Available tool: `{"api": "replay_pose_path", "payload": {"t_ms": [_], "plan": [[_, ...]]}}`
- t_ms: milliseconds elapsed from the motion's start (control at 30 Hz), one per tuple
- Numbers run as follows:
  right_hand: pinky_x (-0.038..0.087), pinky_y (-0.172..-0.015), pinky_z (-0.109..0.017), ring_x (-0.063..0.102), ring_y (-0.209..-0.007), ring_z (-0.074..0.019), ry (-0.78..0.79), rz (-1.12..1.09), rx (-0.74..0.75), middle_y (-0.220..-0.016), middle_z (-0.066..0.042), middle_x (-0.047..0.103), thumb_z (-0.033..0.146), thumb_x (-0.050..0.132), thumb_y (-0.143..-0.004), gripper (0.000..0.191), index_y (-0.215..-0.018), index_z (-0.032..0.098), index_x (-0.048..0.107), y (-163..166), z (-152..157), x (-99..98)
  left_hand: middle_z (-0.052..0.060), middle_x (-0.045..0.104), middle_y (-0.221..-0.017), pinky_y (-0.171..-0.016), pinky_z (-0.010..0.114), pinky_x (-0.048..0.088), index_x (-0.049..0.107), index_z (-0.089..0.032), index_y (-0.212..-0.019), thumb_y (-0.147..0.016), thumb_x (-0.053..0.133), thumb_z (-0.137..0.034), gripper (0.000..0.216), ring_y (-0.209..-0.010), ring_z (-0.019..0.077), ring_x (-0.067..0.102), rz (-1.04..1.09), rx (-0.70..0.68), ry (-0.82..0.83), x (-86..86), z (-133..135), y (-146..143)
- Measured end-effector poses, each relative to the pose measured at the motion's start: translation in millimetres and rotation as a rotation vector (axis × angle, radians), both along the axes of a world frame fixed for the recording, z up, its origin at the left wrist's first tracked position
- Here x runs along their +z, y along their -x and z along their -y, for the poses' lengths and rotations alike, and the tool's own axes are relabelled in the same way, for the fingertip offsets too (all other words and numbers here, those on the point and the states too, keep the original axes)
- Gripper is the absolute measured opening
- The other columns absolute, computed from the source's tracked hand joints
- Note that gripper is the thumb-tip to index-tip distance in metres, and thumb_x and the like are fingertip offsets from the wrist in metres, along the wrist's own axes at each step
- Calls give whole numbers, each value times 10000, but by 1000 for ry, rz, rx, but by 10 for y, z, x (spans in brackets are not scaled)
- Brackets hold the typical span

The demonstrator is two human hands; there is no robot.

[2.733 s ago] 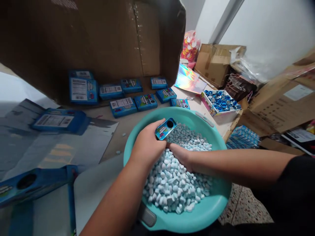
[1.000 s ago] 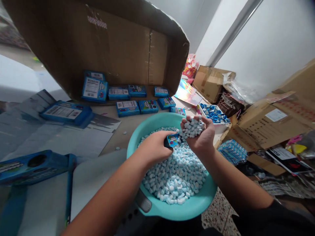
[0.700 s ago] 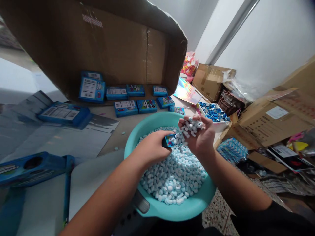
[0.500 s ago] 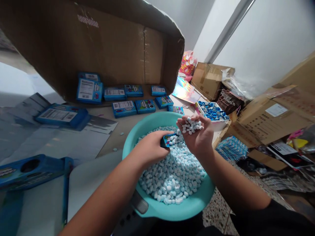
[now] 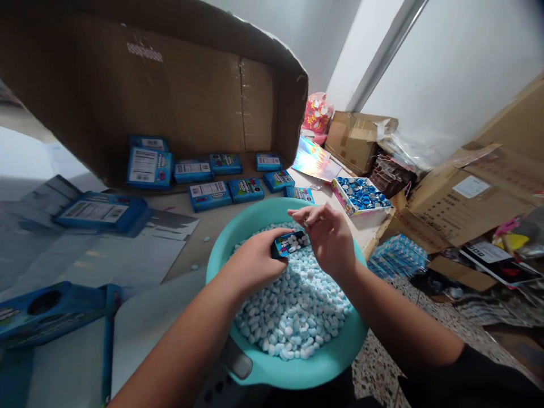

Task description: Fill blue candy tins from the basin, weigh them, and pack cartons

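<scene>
A teal basin (image 5: 314,371) holds a heap of pale blue and white candy tablets (image 5: 297,311). My left hand (image 5: 255,263) grips a small blue candy box (image 5: 289,243) over the heap, with tablets showing at its open side. My right hand (image 5: 327,238) hovers just right of the box, tilted over it with fingers loosely curled. What remains in its palm is hidden.
Several blue boxes (image 5: 210,194) lie in rows on the table under a big cardboard flap (image 5: 170,96). A white tray of blue caps (image 5: 360,195) stands at the right. Cardboard cartons (image 5: 459,198) crowd the floor. A flat blue pack (image 5: 51,309) lies near left.
My right hand scooped tablets from the basin, lifted them beside the box and tipped them toward it. The visible handful has shrunk. My left hand kept hold of the box.
</scene>
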State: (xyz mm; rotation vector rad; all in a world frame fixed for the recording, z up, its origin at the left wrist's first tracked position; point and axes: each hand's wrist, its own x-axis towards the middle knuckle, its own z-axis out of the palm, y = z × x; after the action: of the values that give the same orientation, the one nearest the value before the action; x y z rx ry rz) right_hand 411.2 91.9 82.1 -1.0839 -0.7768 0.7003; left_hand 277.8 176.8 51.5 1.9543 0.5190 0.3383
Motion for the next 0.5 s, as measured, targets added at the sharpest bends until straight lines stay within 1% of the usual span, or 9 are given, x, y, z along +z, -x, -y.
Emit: {"api": "replay_pose_path", "payload": {"t_ms": [67,133,200,233,300,367,433,500], "plan": [[426,-1069,-481,673,-1043,-238,19,124,-7,-858,-40,725,441,387,-973,412,-762,232,672,14,12,-4,5,678,-1266,-991,373,492,627,-280,-1283,-666,574,-120,640,-1129,255,641,-5,6,3,-10,-8,-3],[398,-1095,-482,655,-1094,-230,68,257,-14,-919,-41,737,465,337,-1008,422,-1000,247,699,30,40,7,15,685,-1251,-969,374,501,626,-267,-1289,-668,593,-133,636,-1086,254,656,-7,26,6,-18,-18,-4],[374,-1113,-477,620,-1161,-217,160,404,-25,-1046,-46,729,467,316,-1030,419,-1244,273,619,36,76,27,29,692,-1236,-952,364,506,632,-244,-1282,-670,610,-142,621,-1064,252,663,9,50,6,-18,-30,1],[373,-1113,-471,599,-1190,-214,209,488,-27,-1120,-52,709,458,329,-1033,410,-1307,284,580,32,94,38,31,697,-1226,-943,354,508,635,-236,-1279,-672,615,-143,614,-1056,248,665,21,57,10,-16,-36,5],[380,-1106,-458,555,-1240,-222,297,684,-20,-1248,-71,646,433,413,-1017,376,-1317,282,582,12,123,52,30,705,-1208,-908,331,517,632,-229,-1283,-682,618,-147,607,-1030,235,673,38,58,25,-8,-48,16],[395,-1093,-448,516,-1268,-242,352,884,-5,-1301,-93,591,422,540,-967,338,-1249,263,640,-20,139,57,26,710,-1197,-862,310,525,626,-227,-1291,-697,618,-156,599,-998,222,682,37,64,39,1,-58,24],[411,-1072,-441,507,-1252,-255,373,1046,14,-1281,-104,575,403,652,-905,323,-1189,251,681,-52,146,57,22,714,-1185,-823,295,527,622,-226,-1296,-719,612,-168,579,-984,217,685,33,66,40,11,-64,27],[455,-1002,-417,551,-1150,-242,360,1122,49,-1191,-99,603,352,685,-886,274,-1137,244,708,-83,145,57,15,721,-1166,-808,285,526,629,-227,-1286,-735,601,-171,555,-983,214,687,39,52,44,26,-64,25]]}}
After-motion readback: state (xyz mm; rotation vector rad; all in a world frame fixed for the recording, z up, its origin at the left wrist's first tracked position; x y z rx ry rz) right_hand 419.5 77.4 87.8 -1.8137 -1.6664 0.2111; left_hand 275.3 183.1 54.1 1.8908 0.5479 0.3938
